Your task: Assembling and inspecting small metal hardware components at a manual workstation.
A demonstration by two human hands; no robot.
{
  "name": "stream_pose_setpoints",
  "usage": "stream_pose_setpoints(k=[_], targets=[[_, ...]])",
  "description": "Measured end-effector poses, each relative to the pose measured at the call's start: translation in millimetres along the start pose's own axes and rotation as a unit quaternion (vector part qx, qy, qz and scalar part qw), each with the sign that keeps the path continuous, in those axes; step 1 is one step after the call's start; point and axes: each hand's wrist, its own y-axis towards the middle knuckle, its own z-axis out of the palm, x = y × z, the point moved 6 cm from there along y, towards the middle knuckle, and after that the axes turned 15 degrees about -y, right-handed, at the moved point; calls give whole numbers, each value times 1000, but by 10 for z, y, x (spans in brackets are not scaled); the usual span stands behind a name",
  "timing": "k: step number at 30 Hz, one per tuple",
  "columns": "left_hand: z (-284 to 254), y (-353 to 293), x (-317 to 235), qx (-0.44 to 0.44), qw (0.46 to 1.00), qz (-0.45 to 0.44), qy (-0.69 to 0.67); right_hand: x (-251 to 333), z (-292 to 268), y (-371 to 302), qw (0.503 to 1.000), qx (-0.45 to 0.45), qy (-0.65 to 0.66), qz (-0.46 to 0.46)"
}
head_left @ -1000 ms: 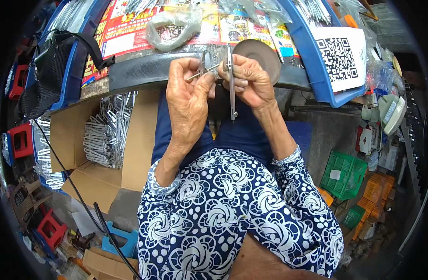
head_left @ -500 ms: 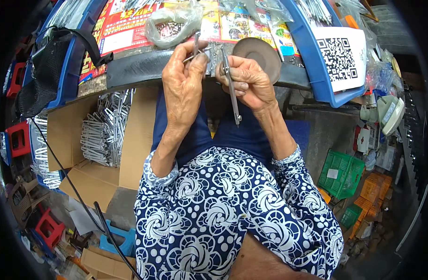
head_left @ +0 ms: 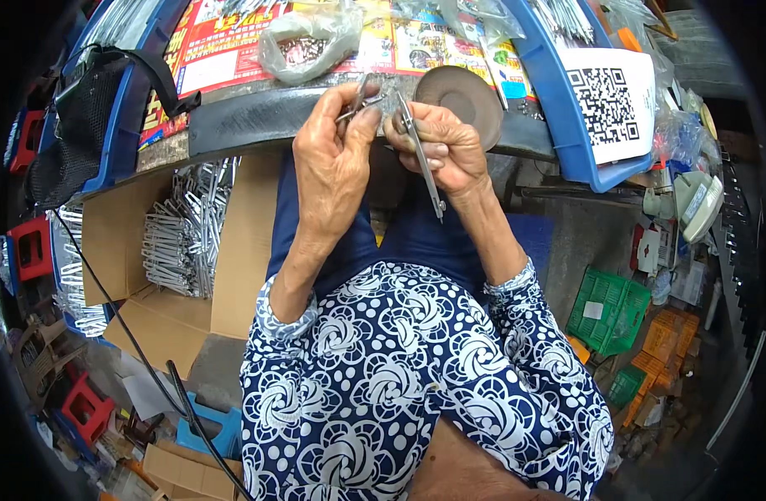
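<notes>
Both my hands are raised close together at the table's near edge. My right hand (head_left: 444, 146) is closed round a grey metal drawing compass (head_left: 426, 164), whose leg slants down toward me and ends in a small screw and a point. My left hand (head_left: 337, 142) pinches a small shiny metal piece (head_left: 368, 90) between thumb and fingers, near the compass's upper end. The fingers partly hide both pieces, and I cannot tell whether they touch each other. Just behind my right hand lies a round brown dish (head_left: 460, 96).
A clear plastic bag (head_left: 303, 42) of small parts lies on printed sheets. Blue trays (head_left: 558, 92) of metal pieces flank the table. Below left, a cardboard box (head_left: 241, 225) holds many silver metal legs (head_left: 182, 234). A green crate (head_left: 610, 309) stands on the floor to the right.
My left hand has tilted its metal piece over toward the right hand. The lower end of the compass has swung slightly to the right and up.
</notes>
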Motion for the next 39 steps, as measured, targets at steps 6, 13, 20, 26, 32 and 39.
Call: stream_pose_setpoints(k=[6, 13, 20, 26, 32, 39], targets=[[42, 86, 127, 47, 996, -62, -39, -31, 133, -11, 999, 16, -16, 28], [25, 84, 235, 16, 990, -108, -92, -72, 91, -49, 997, -19, -79, 14], [53, 91, 281, -2, 992, -92, -91, -67, 26, -89, 988, -58, -144, -2], [137, 96, 216, 8, 996, -73, -55, -28, -15, -121, 990, -70, -124, -5], [169, 83, 97, 37, 994, -40, -94, 72, 59, -131, 994, -43, -97, -25], [167, -72, -18, 64, 987, -53, -134, 120, 33, -125, 998, -18, -37, -39]])
